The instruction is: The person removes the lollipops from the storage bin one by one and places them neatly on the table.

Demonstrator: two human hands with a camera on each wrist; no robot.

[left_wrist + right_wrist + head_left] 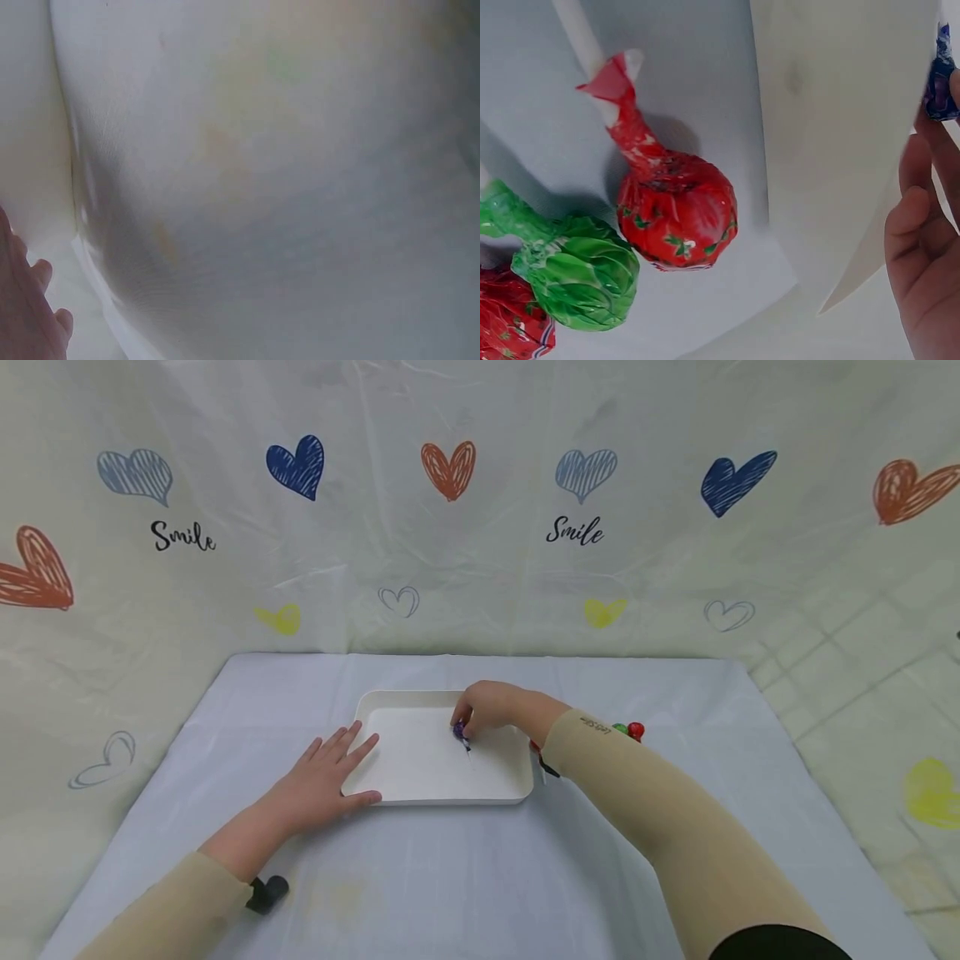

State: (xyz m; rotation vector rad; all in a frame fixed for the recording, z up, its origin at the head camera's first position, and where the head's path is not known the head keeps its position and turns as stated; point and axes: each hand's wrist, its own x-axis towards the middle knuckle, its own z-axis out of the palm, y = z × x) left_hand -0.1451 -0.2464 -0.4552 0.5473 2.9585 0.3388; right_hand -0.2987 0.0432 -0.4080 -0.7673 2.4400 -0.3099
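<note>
My right hand [491,704] pinches a lollipop in a dark purple-blue wrapper [460,731] by its wrapped head, over the inside of a white rectangular tray [420,785]. The stick points down toward the tray's front; whether it touches the floor of the tray I cannot tell. In the right wrist view the same purple wrapper [940,94] shows between the fingertips, beyond the tray wall [840,135]. My left hand [322,785] lies with spread fingers at the tray's left edge, thumb at the front left corner. Only part of the left hand [34,315] shows in its wrist view.
To the right of the tray lie a red-wrapped lollipop [679,214], a green one [585,274] and another red one [510,315], partly hidden by the right sleeve in the head view. A white cloth [420,877] covers the table, with a heart-printed curtain [495,568] behind.
</note>
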